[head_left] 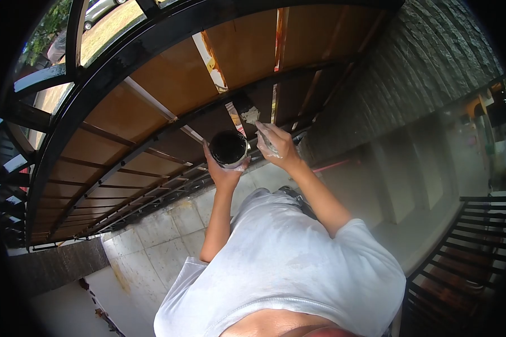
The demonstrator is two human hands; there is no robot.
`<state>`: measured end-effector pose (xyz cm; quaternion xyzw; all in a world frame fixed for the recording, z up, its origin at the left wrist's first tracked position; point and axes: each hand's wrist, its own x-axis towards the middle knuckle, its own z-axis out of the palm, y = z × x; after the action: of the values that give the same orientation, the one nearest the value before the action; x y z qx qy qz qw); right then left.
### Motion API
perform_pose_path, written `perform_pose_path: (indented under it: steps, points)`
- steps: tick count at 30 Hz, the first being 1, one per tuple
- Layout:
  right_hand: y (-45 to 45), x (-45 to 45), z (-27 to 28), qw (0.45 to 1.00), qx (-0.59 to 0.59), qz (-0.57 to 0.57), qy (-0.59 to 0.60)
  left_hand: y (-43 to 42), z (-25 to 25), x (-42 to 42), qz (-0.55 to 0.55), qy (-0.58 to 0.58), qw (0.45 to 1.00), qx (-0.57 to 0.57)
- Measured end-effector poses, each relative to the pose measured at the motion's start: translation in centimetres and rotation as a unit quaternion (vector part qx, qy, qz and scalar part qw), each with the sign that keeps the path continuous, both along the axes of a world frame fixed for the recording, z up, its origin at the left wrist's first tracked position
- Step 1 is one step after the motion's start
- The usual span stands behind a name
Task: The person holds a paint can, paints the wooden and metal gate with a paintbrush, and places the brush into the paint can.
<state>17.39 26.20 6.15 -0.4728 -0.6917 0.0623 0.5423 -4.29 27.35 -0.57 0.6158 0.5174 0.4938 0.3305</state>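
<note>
My left hand (225, 175) is wrapped round a small round pot of black paint (228, 147), with the dark opening facing up towards me. In my right hand (281, 149) is a paintbrush (251, 115), gripped by its handle. Pale crust covers the part above my fingers, and the dark tip points away from me, hard to tell from the dark panel behind it. The brush is just right of the pot, close to the gate (168, 67), which has brown panels and black metal bars. Whitish smears mark my right hand.
A grey ridged wall (427, 62) rises at the right of the gate. Pale floor tiles (163, 247) lie below. At the lower right stands a black slatted rack or bench (478, 241). Through the bars at top left, a parked car (98, 11) shows outside.
</note>
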Motion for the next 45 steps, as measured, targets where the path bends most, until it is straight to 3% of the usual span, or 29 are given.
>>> perform_pose_path:
  steps: [8, 12, 14, 16, 20, 28, 36, 41, 45]
  points:
    - [-0.4, 9.5, -0.5, 0.976, 0.048, -0.213, 0.018, -0.3, -1.7, -1.0, -0.007, -0.023, 1.000, -0.001]
    - [-0.5, 9.4, 0.5, 0.977, 0.044, -0.208, 0.001, -0.2, -0.8, -0.5, -0.013, 0.010, 1.000, 0.015]
    - [-0.3, 7.9, 0.6, 0.989, 0.050, -0.137, -0.024, 0.0, 0.0, 0.0, -0.018, 0.038, 0.998, 0.038]
    - [-0.2, 7.3, 0.4, 0.993, 0.044, -0.111, -0.022, 0.3, -0.2, 0.5, -0.046, -0.012, 0.999, 0.017]
    - [0.0, 9.7, 0.5, 0.986, 0.031, -0.163, 0.033, 0.4, 0.0, 1.0, -0.064, -0.062, 0.996, -0.001]
    - [1.3, 12.7, 1.0, 0.975, 0.062, -0.207, -0.047, 0.0, -0.1, -0.3, -0.045, -0.028, 0.998, 0.017]
    - [1.1, 14.1, 0.8, 0.969, 0.061, -0.235, -0.038, -0.3, -0.5, -1.5, -0.032, -0.108, 0.994, -0.004]
    - [1.2, 16.5, 0.7, 0.952, 0.072, -0.296, -0.023, 0.0, -0.8, -2.4, -0.034, -0.095, 0.995, 0.010]
    - [1.1, 16.2, 1.2, 0.957, 0.077, -0.280, -0.027, 0.1, -1.2, -2.3, -0.039, -0.085, 0.996, 0.011]
